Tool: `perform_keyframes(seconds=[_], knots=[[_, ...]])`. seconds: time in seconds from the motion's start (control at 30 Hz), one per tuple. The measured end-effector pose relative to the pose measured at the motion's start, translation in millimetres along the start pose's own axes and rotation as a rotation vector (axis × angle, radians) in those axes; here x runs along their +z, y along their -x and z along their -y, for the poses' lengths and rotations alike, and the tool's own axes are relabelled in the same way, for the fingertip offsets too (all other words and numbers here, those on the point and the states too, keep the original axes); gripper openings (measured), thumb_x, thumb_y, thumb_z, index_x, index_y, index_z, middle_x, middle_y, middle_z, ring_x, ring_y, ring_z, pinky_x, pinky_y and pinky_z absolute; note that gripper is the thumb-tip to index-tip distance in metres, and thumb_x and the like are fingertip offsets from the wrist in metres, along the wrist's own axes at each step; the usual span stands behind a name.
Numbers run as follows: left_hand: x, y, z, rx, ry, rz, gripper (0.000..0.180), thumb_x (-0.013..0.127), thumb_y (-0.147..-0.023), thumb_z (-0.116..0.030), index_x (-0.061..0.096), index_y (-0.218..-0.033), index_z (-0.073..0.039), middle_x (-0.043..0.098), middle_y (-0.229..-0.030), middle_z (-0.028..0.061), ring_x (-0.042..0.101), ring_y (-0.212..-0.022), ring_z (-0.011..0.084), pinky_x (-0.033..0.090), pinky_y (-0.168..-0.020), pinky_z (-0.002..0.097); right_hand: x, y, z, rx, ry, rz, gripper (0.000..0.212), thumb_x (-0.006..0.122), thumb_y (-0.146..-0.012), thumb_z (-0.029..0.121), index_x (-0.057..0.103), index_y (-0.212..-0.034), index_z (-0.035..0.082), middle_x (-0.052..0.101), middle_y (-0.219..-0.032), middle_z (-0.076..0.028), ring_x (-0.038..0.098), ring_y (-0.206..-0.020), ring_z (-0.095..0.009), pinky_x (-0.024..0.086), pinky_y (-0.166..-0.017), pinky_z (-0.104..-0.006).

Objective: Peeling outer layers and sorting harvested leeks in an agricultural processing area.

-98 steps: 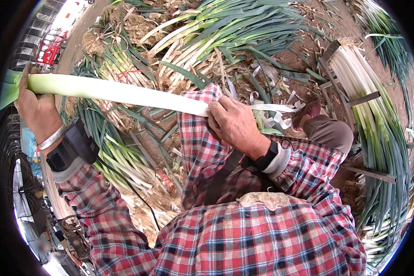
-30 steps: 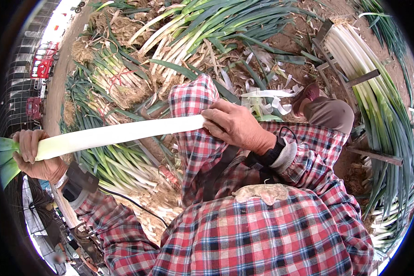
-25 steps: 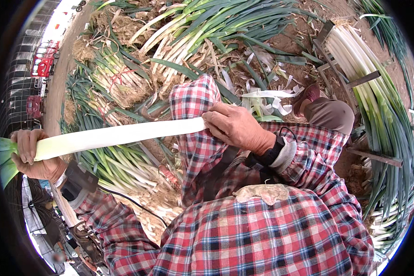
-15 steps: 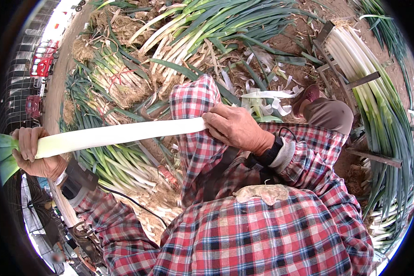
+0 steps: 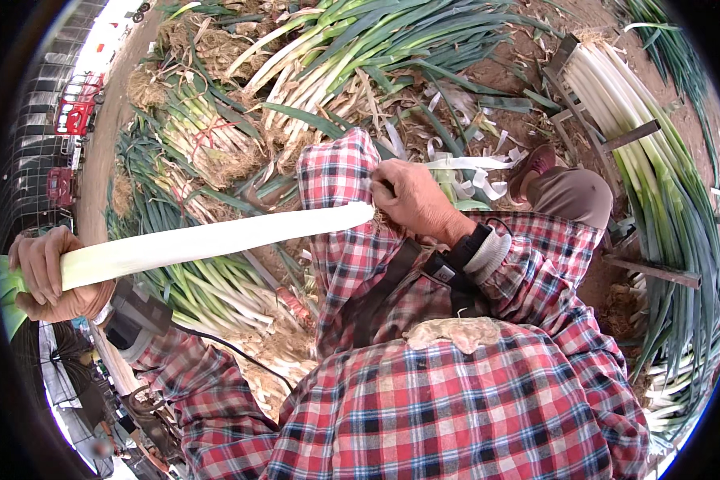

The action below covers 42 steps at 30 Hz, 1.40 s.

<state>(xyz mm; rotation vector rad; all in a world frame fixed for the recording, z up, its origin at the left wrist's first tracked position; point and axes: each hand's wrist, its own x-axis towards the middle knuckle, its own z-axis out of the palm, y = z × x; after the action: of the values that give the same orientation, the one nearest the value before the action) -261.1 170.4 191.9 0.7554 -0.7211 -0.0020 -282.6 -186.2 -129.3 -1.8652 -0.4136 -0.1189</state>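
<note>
A long green onion point(image 5: 216, 242) with a thick white shank stretches across in front of me, rising slightly toward the right. My left hand point(image 5: 56, 276) is wrapped round it where white turns to green, and its leaves pass out of the picture at the left rim. At the other end my right hand point(image 5: 416, 200) has its fingers curled in, right beside the onion's pale base. A brownish tuft, perhaps roots, shows just under these fingers. What they pinch, if anything, is hidden. My knee in plaid cloth point(image 5: 340, 172) lies beyond the base.
Bundles of untrimmed green onions point(image 5: 208, 144) cover the ground ahead, with a loose heap point(image 5: 376, 56) behind. On the right, cleaned onions point(image 5: 640, 152) lie in a metal rack point(image 5: 656, 276). Peeled white skins point(image 5: 480, 164) litter the soil by my shoe point(image 5: 532, 168).
My right hand has shifted a little right and up, curling its fingers and uncovering the onion's base. The left hand has dipped slightly, still holding the onion.
</note>
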Motion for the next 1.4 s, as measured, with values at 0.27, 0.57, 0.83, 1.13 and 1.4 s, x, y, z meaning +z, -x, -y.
perform_keyframes(seconds=[0.27,0.57,0.83,1.13,1.4], knots=[[28.9,-31.7,58.1,0.100,0.021,0.062,0.029,0.071,-0.087,-0.011,0.051,-0.103,0.001,0.045,-0.066,-0.0012,0.045,-0.051,0.0095,0.041,-0.050,0.0277,-54.0,-15.8,34.3,-0.133,-0.095,-0.055,0.036,0.062,-0.097,0.027,0.058,-0.119,-0.001,0.062,-0.106,-0.012,0.061,-0.098,-0.020,0.050,-0.084,-0.0343],[75.2,-84.2,122.0,0.086,-0.090,0.097,0.071,0.048,-0.095,-0.063,0.052,-0.124,0.002,0.047,-0.076,0.0019,0.046,-0.062,0.0120,0.044,-0.061,0.0302,-48.0,34.7,-25.2,0.004,0.503,0.031,0.027,0.058,-0.098,0.024,0.059,-0.088,-0.001,0.059,-0.071,-0.011,0.058,-0.067,-0.019,0.047,-0.063,-0.0339],[129.5,-128.5,221.4,0.007,-0.134,-0.144,0.030,0.056,-0.100,-0.032,0.057,-0.114,-0.005,0.061,-0.090,0.0083,0.064,-0.083,0.0198,0.055,-0.082,0.0388,-126.9,-19.6,113.9,-0.191,-0.186,-0.168,0.062,0.068,-0.092,0.021,0.038,-0.140,-0.003,0.060,-0.120,-0.021,0.061,-0.111,-0.028,0.048,-0.097,-0.0374],[150.3,-90.6,326.3,-0.310,-0.807,0.510,0.075,0.071,-0.091,-0.023,0.030,-0.147,0.006,0.055,-0.132,0.0159,0.057,-0.118,0.0235,0.050,-0.096,0.0372,-219.2,-51.1,168.2,-0.271,-0.524,-0.532,0.038,0.053,-0.102,0.035,0.045,-0.117,0.001,0.055,-0.087,-0.007,0.055,-0.065,-0.011,0.047,-0.057,-0.0273],[175.3,-72.7,342.2,-0.596,-0.673,0.414,0.036,0.065,-0.095,-0.023,0.055,-0.119,0.001,0.061,-0.087,0.0041,0.059,-0.071,0.0079,0.049,-0.064,0.0227,-289.6,-8.8,139.9,-0.288,-0.548,-0.632,0.034,0.046,-0.106,0.028,0.054,-0.122,0.000,0.064,-0.103,-0.009,0.063,-0.092,-0.017,0.051,-0.084,-0.0309]])
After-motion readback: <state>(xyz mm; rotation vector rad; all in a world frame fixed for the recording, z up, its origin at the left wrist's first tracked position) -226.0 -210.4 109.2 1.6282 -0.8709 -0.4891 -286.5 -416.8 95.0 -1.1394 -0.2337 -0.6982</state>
